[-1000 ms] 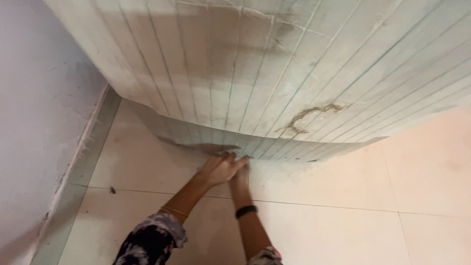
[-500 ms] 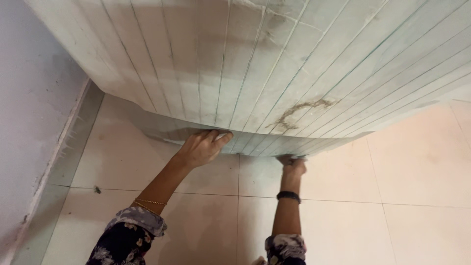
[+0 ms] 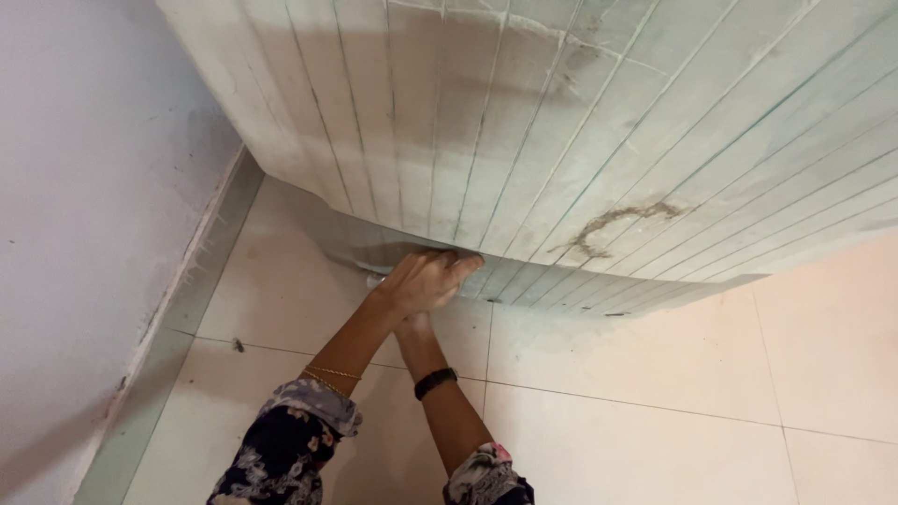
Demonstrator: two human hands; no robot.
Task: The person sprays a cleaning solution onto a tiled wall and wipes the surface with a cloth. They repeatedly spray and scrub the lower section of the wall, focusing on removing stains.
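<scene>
I see pale tiled floor [image 3: 655, 402] across the lower frame, and a scuffed white wall [image 3: 84, 234] at left.

Stained pale ribbed sheet [image 3: 561, 140] curls above floor.

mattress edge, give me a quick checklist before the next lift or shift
1. Left hand gripping the mattress bottom edge: ok, fingers curl over it.
2. Right hand on the edge: cannot tell, it is hidden behind the left hand.
3. Hands spread apart for balance: not ok, both wrists meet at one spot.
4. Mattress clear of the floor: ok at the grip, the edge is raised off the tile floor.
5. Room beside the wall: ok, a gap shows at the left corner.
6. Small dark speck on the tile: ok, away from the hands.
</scene>
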